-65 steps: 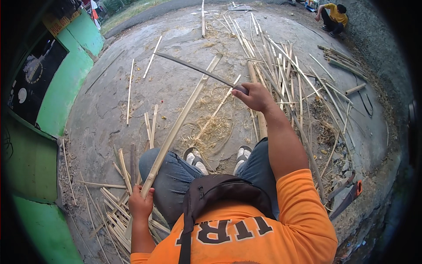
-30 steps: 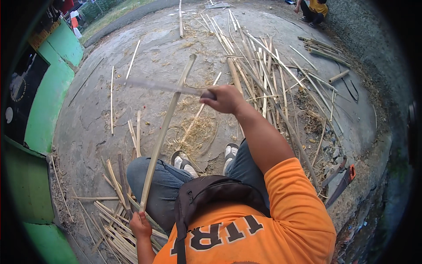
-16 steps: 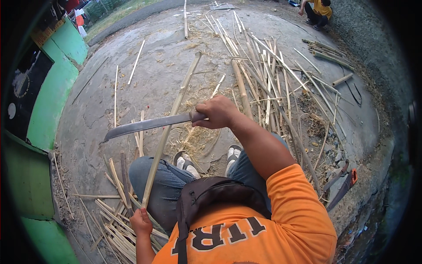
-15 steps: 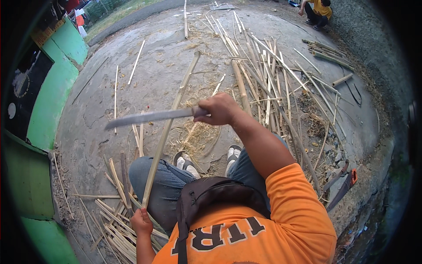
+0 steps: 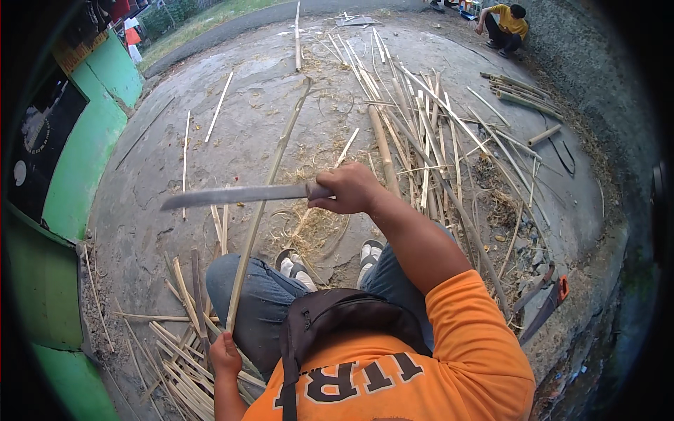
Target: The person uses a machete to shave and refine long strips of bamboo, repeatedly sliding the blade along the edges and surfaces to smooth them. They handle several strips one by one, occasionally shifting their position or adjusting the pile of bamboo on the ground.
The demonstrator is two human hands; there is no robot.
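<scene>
My right hand is closed round the brown handle of a machete, its long blade pointing left and crossing over a bamboo strip. Blade and strip overlap from above; whether they touch I cannot tell. That long strip runs from beside my left knee away toward the far ground. At its near end my left hand grips it, the thumb lying along it. Several split bamboo strips lie heaped beside and below my left hand.
A large pile of bamboo strips lies ahead to the right, with thicker poles beyond. Shavings cover the ground between my feet. A handsaw rests at right. A person in yellow squats far right; a green wall stands left.
The machete and my right hand have moved slightly lower and nearer to me along the strip. My left hand keeps its grip, and the strip's far end leans slightly further left.
</scene>
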